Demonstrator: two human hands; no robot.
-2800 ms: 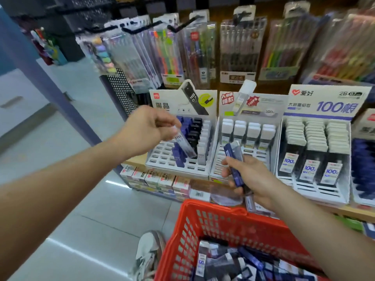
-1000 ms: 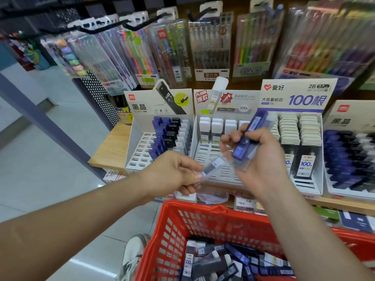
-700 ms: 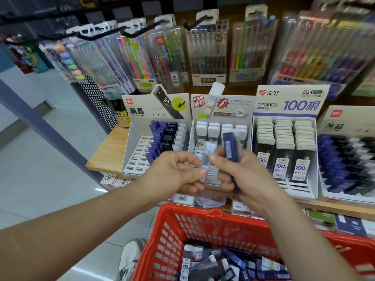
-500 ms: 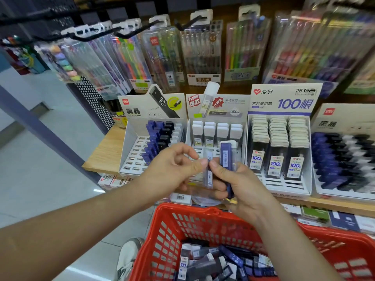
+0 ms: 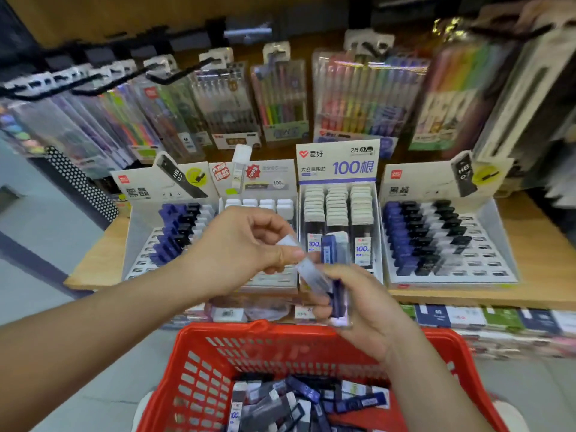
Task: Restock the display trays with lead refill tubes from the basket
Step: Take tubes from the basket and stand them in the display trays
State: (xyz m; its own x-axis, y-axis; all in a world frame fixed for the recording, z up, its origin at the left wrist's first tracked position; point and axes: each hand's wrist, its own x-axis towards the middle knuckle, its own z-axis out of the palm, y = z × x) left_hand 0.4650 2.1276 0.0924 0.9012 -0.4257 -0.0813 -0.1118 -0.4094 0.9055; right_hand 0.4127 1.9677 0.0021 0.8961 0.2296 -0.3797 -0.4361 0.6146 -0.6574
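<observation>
Two hands meet above the red basket (image 5: 199,366), just in front of four display trays that stand side by side on the wooden bench (image 5: 99,263). Your left hand (image 5: 240,254) pinches the upper end of a clear tube (image 5: 311,275) between thumb and forefinger, with the other fingers curled loosely behind. That tube tilts down to the right, and its lower end lies in against your right hand (image 5: 371,310). Your right hand's fingers are curled round a small bunch of tubes, with a blue tube (image 5: 334,269) standing upright at its front, its top showing before the third tray (image 5: 378,260). The leftmost tray (image 5: 140,260) carries blue, black and white tubes towards its back and right, with bare slots at the front left. Your left hand hides most of the second tray (image 5: 274,280), where only white caps show at the back. The rightmost tray (image 5: 486,263) is filled in rows of blue, black and pale tubes. More loose tubes (image 5: 280,403) lie heaped in the bottom of the basket below your wrists. Hanging pen packs (image 5: 280,98) fill the wall behind, blurred.
</observation>
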